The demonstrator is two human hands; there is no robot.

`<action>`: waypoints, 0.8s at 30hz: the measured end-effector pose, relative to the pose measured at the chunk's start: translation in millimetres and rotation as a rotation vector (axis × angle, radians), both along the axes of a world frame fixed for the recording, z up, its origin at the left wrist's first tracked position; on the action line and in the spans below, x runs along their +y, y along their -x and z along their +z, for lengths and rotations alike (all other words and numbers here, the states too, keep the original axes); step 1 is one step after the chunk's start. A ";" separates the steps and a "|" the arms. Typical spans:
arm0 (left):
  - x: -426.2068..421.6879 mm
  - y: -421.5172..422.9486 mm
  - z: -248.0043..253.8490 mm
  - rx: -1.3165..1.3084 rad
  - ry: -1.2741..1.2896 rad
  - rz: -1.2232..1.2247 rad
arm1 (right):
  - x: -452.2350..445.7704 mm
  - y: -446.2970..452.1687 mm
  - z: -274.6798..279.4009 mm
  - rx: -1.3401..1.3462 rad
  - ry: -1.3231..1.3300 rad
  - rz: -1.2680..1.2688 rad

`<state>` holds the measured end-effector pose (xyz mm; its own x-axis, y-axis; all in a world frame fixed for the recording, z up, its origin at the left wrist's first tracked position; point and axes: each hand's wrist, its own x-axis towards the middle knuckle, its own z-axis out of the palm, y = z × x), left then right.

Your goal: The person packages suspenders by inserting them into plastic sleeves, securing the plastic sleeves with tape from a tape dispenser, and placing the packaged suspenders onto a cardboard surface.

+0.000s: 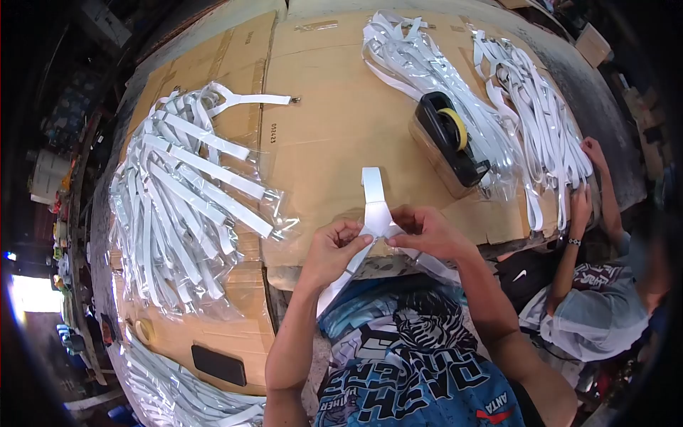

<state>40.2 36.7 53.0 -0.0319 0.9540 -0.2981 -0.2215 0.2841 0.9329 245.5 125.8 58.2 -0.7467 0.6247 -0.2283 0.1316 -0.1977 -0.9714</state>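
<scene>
A pair of white Y-shaped suspenders is between my hands at the near edge of the cardboard-covered table. One wide end points away from me, and two straps hang down toward my lap. My left hand pinches the left strap just below the joint. On the other side, my right hand pinches the right strap close to the same joint. Thumbs and fingertips nearly meet there. To the left lies a big pile of white suspenders in clear plastic sleeves.
A black tape dispenser with yellow tape stands right of centre. Beyond it are bundles of bagged straps and loose straps. A co-worker's hands touch the loose straps. A dark phone and a tape roll lie at lower left.
</scene>
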 end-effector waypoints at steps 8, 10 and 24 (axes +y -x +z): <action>4.7 0.9 -1.4 -0.106 0.006 -0.015 | -7.7 -11.3 -9.5 -0.159 0.061 0.057; 5.0 0.5 3.5 -0.071 -0.015 -0.003 | -7.4 -14.2 -9.1 -0.198 0.048 0.081; 20.3 -6.0 -11.2 0.133 -0.031 0.001 | -5.2 -30.0 -15.7 -0.179 0.205 0.159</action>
